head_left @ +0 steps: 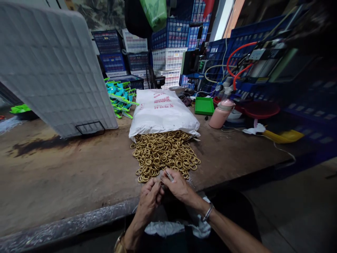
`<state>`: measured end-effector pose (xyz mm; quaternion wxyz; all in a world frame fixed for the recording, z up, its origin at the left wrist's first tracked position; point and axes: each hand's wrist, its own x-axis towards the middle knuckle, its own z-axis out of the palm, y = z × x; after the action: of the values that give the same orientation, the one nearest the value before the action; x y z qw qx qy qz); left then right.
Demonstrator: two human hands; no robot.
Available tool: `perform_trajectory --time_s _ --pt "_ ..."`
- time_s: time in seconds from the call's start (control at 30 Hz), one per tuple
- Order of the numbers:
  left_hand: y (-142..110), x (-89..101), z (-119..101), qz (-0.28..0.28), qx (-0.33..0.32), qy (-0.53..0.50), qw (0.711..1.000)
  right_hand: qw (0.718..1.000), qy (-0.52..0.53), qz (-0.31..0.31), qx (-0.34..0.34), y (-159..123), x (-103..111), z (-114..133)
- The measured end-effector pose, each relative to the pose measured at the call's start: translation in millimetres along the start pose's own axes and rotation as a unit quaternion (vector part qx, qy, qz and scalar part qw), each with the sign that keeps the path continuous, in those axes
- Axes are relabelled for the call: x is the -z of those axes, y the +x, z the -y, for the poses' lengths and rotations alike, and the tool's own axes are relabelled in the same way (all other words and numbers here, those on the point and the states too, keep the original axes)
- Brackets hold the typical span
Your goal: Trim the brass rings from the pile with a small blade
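A heap of brass-coloured rings (163, 153) spills from the open mouth of a white sack (162, 110) onto the worn wooden bench (65, 175). My left hand (149, 198) is at the bench's near edge with its fingers curled together; what they hold is hidden. My right hand (177, 184), a metal bangle on its wrist, is closed on a small silvery piece (169, 175) just below the heap. The two hands almost touch.
A large white grid panel (52, 66) leans at the left. Behind stand stacked blue and white crates (168, 49). A green tray (204, 106), a pink bottle (220, 114), a red bowl (259, 109) and hoses lie at the right. Teal-green plastic parts (119, 98) lie by the sack.
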<state>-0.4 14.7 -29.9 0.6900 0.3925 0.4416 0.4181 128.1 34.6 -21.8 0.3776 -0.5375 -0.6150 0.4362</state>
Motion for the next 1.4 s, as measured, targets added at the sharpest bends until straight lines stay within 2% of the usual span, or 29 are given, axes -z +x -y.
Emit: perform_trajectory --time_s 0.17,0.3,0.43,0.5,0.6,0.7,0.9,1.07,1.17,1.27,1.4 --pt "-4.8 0.4 0.8 0.008 -0.004 -0.009 1.0 0.998 0.05 0.028 -0.004 -3.1 1.3 2.0" --pt "-6.8 1.2 2.9 0.024 -0.005 -0.039 0.999 0.999 0.038 0.021 -0.015 -2.2 2.4 0.2" --pt "-6.5 -0.6 -0.3 0.014 -0.009 -0.058 0.998 0.998 -0.059 -0.006 0.008 -5.3 1.6 -6.7" --pt "-6.0 -2.3 -3.2 0.003 -0.012 -0.059 0.998 0.992 -0.122 0.002 0.031 -9.6 1.3 -8.0" --pt "-5.3 -4.2 -6.3 -0.019 -0.015 -0.047 0.999 0.973 -0.221 0.038 0.062 -16.4 2.0 -5.2" --pt "-4.2 -4.1 -5.6 -0.038 -0.024 -0.018 0.999 0.945 -0.317 0.051 0.06 -19.8 3.7 -0.2" --pt "-1.5 0.6 -0.1 -0.07 -0.048 0.029 0.996 0.912 -0.403 0.062 0.052 -19.5 1.8 0.7" --pt "-16.0 4.4 -0.8 -0.063 -0.014 0.024 0.998 0.892 -0.451 0.029 0.029 -11.6 -2.2 -7.0" --pt "-29.7 6.6 -0.4 -0.022 0.028 -0.018 0.999 0.878 -0.478 -0.006 0.003 -0.7 3.5 -6.7" --pt "-35.0 9.2 1.5 -0.011 0.051 -0.085 0.995 0.877 -0.479 -0.025 0.036 13.5 8.8 -0.5" --pt "-29.7 14.0 4.0 -0.017 0.037 -0.131 0.99 0.874 -0.478 -0.053 0.063 33.8 4.8 7.7"
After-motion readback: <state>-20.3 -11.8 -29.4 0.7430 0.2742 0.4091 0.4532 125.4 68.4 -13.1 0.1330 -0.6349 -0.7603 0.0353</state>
